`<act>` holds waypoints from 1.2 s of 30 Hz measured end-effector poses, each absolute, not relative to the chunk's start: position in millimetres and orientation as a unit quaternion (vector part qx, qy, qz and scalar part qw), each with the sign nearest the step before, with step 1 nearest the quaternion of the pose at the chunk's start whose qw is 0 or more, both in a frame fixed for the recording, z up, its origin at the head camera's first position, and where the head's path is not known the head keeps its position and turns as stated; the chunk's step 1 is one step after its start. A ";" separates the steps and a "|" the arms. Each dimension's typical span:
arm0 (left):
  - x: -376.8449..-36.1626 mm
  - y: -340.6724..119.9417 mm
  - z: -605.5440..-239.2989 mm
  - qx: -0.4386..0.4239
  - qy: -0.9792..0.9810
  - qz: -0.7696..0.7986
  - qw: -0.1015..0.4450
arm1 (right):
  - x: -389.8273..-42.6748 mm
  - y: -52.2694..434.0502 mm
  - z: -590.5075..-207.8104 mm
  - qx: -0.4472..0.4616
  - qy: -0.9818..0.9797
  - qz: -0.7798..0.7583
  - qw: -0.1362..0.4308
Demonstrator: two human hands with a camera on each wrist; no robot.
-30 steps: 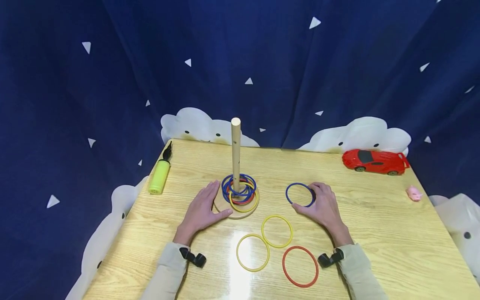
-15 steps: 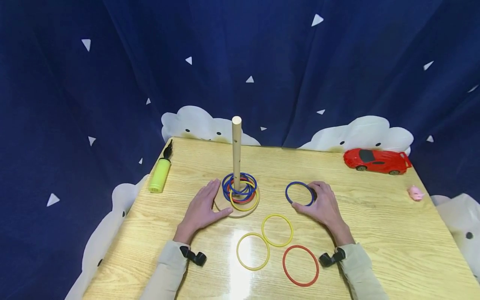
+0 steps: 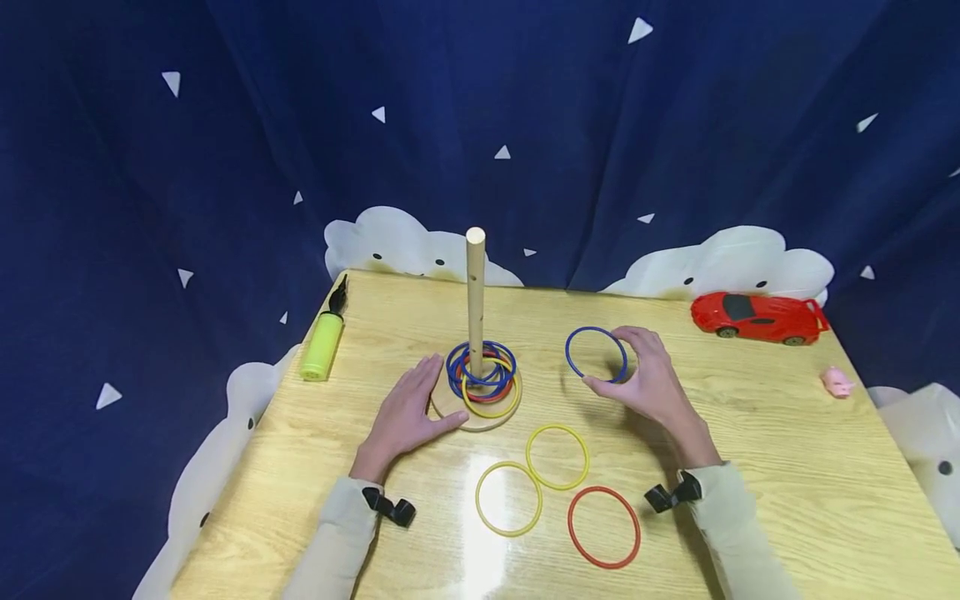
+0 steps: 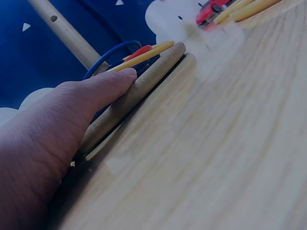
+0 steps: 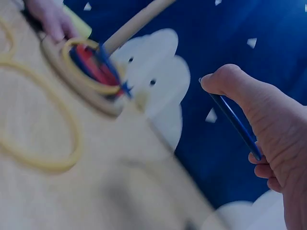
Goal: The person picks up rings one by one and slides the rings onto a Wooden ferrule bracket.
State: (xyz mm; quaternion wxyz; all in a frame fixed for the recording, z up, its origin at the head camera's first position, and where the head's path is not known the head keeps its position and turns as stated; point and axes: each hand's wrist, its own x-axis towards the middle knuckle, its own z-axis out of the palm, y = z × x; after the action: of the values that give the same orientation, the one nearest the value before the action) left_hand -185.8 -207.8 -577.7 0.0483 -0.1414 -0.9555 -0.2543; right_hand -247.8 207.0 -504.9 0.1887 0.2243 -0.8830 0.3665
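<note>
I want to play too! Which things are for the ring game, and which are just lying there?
Game: blue ring in right hand, peg, base under left hand, yellow rings, red ring.
Lying about: car, pump, pig.

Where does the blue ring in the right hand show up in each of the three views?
Head: the blue ring is right of centre, lifted off the table, pinched by the right hand.
Left wrist: not in it.
Right wrist: only a short blue arc at right, under the thumb.
Shared landmark: the wooden peg, upright at centre in the head view, top left in the left wrist view, top centre in the right wrist view.
</note>
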 end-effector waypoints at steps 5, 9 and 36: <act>-186.5 -208.0 -577.0 -0.139 -0.957 -0.252 0.046 | -255.9 194.4 -465.6 0.264 -0.859 0.382 0.217; -186.1 -207.9 -576.6 -0.140 -0.956 -0.253 0.046 | -259.3 182.1 -431.6 0.294 -0.841 0.390 0.234; -186.0 -207.8 -576.1 -0.143 -0.956 -0.250 0.050 | -277.3 91.2 -298.4 0.453 -0.735 0.421 0.276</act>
State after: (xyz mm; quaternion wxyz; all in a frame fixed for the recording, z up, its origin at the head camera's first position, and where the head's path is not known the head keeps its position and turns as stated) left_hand -186.0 -207.8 -576.1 0.0505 -0.1435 -0.9562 -0.2502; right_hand -277.3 91.2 -298.4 0.2762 0.4532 -0.7355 0.4212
